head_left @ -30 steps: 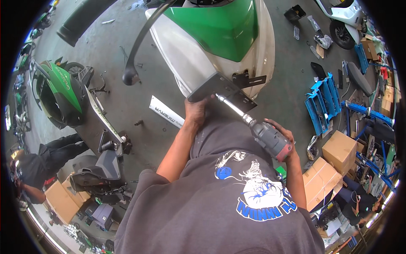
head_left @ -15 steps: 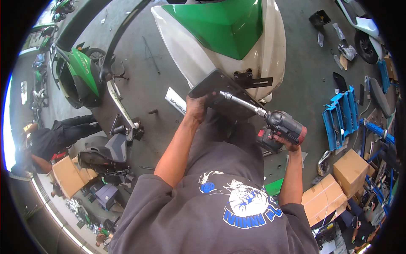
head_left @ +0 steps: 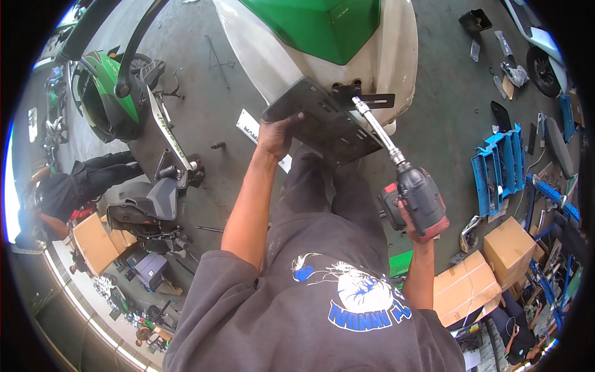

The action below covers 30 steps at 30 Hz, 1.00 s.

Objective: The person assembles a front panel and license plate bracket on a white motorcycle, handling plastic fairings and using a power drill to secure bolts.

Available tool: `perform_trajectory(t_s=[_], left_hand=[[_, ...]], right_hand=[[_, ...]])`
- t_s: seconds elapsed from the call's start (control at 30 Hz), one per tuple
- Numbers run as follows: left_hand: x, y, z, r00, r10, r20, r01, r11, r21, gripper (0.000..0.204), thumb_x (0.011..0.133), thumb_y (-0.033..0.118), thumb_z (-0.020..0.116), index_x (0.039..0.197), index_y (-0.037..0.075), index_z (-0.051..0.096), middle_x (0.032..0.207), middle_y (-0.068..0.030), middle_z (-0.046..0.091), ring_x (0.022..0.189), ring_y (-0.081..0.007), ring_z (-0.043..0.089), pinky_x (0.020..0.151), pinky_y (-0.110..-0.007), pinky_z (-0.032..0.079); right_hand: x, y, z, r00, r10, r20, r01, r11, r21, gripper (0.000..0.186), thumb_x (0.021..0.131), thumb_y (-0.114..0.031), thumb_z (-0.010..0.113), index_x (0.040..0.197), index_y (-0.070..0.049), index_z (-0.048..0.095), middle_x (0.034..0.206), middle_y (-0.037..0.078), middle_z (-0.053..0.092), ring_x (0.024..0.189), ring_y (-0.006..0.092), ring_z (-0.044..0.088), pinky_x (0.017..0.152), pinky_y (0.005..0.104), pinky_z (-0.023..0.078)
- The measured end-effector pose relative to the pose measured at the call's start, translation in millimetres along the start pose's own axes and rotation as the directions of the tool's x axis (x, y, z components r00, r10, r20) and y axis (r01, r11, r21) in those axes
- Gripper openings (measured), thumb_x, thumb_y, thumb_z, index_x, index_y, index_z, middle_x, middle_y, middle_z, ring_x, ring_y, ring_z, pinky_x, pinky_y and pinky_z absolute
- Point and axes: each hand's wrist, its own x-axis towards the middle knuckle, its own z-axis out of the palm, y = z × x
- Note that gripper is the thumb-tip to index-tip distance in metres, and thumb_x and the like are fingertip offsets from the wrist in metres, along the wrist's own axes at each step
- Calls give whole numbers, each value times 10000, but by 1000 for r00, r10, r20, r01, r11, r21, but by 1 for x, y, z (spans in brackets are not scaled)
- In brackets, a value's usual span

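My left hand grips the left edge of a flat black slotted plate, its thumb lying over the top face. The plate is tilted above my knees. In my right hand is a cordless impact wrench, black with red parts, held by its handle. A long silver extension with a socket runs from it up to the left. The socket end overlaps a black slotted bracket under a white and green scooter body. Whether they touch, I cannot tell.
A green scooter shell and a stripped scooter with a seat stand at left, near another person. Blue plastic frames and cardboard boxes lie at right. A white strip is on the floor beyond my left hand.
The wrench has swung more upright, and its socket end has moved up and right, from over the plate to the bracket. The plate has shifted slightly left, still in my left hand.
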Motion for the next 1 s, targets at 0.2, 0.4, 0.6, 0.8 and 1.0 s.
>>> perform_trajectory(t_s=[0.2, 0.4, 0.6, 0.8, 1.0], left_hand=[[6, -7, 3, 999, 31, 10, -31, 999, -16, 435, 788, -104, 720, 1199, 14, 643, 1088, -95, 707, 995, -233, 669, 871, -380, 564], [-1, -16, -9, 999, 14, 38, -12, 998, -59, 439, 771, -110, 736, 1187, 1, 654, 1108, -108, 706, 1021, -236, 662, 916, -367, 535], [-5, -32, -30, 999, 13, 43, -12, 999, -33, 396, 728, -66, 794, 1108, -16, 693, 1054, -78, 717, 967, -184, 656, 891, -316, 504], [-21, -37, -101, 997, 72, -13, -73, 990, -121, 399, 748, -71, 778, 1114, 14, 644, 1013, -62, 709, 959, -173, 658, 861, -308, 529], [-22, -2, -184, 984, 118, -135, -155, 938, -310, 469, 731, -77, 779, 1171, 28, 657, 1081, -85, 712, 976, -230, 681, 890, -382, 556]], right_hand=[[-12, -42, 27, 992, -74, -98, 79, 995, 54, 723, 740, -63, 768, 1393, 31, 475, 1202, 153, 661, 1003, 208, 685, 928, 320, 530], [-13, -83, 43, 981, -190, -44, 174, 956, -237, 716, 691, -76, 753, 1352, 39, 504, 1289, 199, 615, 923, 296, 721, 832, 359, 555], [-5, -98, 42, 976, -217, -34, 203, 951, -235, 742, 704, -47, 716, 1399, 14, 462, 1135, 183, 683, 900, 276, 725, 792, 345, 553], [-10, -96, 43, 978, -207, 12, 194, 894, -404, 666, 789, -65, 721, 1378, 67, 441, 1202, 191, 634, 1051, 235, 656, 922, 339, 500], [-30, -43, 16, 994, 45, -102, -84, 902, -422, 508, 831, -50, 709, 1283, 68, 509, 973, 144, 687, 864, 241, 669, 835, 344, 522]])
